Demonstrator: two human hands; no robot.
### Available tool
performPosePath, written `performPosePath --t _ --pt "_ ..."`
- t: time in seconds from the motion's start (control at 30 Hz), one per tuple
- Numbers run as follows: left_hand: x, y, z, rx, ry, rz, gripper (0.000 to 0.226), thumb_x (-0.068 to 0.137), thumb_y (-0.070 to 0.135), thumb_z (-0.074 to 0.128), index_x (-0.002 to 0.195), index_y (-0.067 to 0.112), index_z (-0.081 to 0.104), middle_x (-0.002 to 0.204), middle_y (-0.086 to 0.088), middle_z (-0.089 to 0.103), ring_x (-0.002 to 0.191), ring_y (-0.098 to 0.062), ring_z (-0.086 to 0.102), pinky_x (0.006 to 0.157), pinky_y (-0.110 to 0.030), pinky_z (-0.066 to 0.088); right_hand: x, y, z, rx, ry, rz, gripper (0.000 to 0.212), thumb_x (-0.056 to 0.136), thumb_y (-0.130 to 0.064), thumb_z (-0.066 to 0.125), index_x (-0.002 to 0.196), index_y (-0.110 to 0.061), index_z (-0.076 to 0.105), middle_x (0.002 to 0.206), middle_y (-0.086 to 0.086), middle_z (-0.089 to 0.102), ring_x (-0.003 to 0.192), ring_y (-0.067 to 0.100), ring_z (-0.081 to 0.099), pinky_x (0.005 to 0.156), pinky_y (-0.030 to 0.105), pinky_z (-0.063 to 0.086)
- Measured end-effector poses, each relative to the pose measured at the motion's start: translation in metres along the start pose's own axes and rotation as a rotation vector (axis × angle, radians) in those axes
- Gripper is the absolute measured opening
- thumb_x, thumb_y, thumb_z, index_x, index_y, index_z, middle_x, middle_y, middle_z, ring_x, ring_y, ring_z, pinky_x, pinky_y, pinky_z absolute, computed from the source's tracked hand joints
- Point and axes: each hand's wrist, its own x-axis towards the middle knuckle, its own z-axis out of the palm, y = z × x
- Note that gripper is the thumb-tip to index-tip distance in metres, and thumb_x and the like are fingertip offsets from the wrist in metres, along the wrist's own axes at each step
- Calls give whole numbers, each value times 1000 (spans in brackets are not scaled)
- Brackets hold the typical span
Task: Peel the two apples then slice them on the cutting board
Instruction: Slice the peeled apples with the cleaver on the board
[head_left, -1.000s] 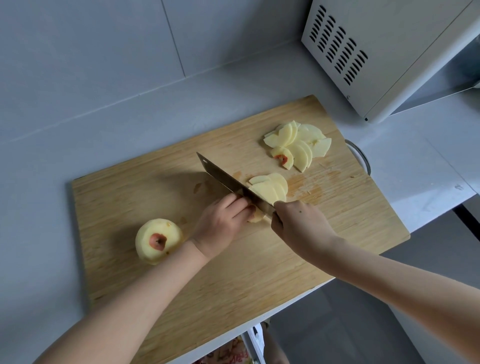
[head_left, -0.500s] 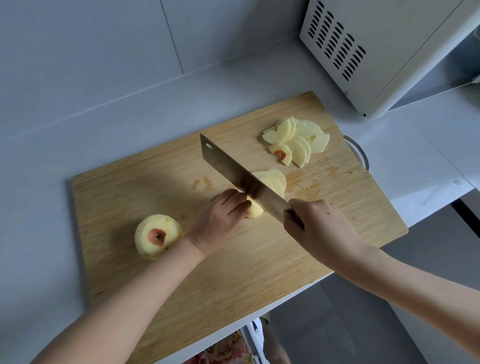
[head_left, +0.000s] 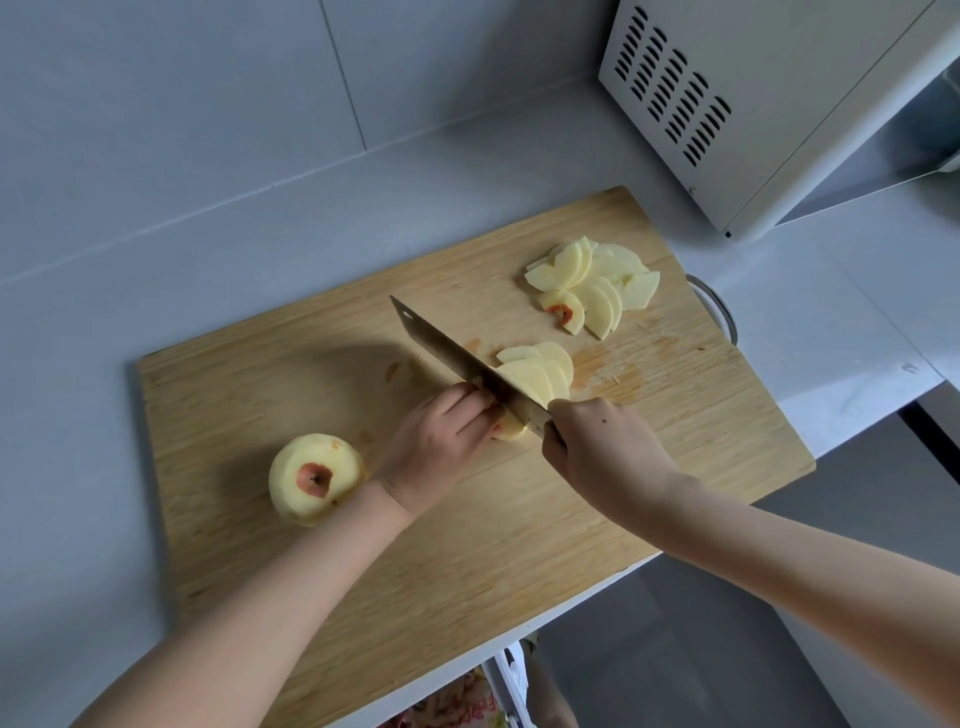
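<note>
1. Left hand (head_left: 441, 447) holds a pale peeled piece (head_left: 511, 430) mid-board (head_left: 519, 545), fingers curled.
2. Right hand (head_left: 605, 457) grips the knife (head_left: 457, 358), its blade on the piece.
3. Thin slices (head_left: 540, 371) fan beside the blade.
4. A whole apple (head_left: 314, 480), peeled and red at the stem, sits left.

Knife (head_left: 467, 364) through apple piece (head_left: 511, 428) on cutting board (head_left: 519, 545)

The place is a kitchen, most likely in a home. A pale worktop (head_left: 208, 249) runs along a wall of large plain tiles (head_left: 182, 78) with thin grout lines. A white appliance (head_left: 753, 104) with rows of vent slots in its side, seemingly a microwave oven, stands at the far right. Food preparation shows too: a wooden cutting board (head_left: 519, 545) on the worktop carries fanned apple slices (head_left: 597, 280) and a whole peeled apple (head_left: 311, 483), with a broad-bladed knife (head_left: 447, 348) over it.
</note>
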Motion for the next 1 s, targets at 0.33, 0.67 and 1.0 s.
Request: performPosePath --t 0.33,0.67,1.0 --pt "-4 3 2 -38 42 -20 14 76 3 75 90 1 73 92 -12 70 90 -23 61 85 -31 54 -2 20 7 270 66 14 34 94 -16 46 60 -22 41 54 -7 42 46 8 35 44 18 25" --pt "-10 -2 7 -34 31 3 40 63 6 87 95 5 62 93 -14 69 94 -23 53 73 -36 57 -26 10 -10 95 118 -13 29 94 -19 41 66 -11 43 50 -2 36 41 13 29 40 24 19" --pt "-6 0 3 10 25 3 26 67 8 85 90 4 73 93 -10 71 90 -23 61 79 -30 54 -8 3 -4 7 46 -3 34 94 -15 40 61 -18 32 55 -4 35 44 10 30 41 23 19"
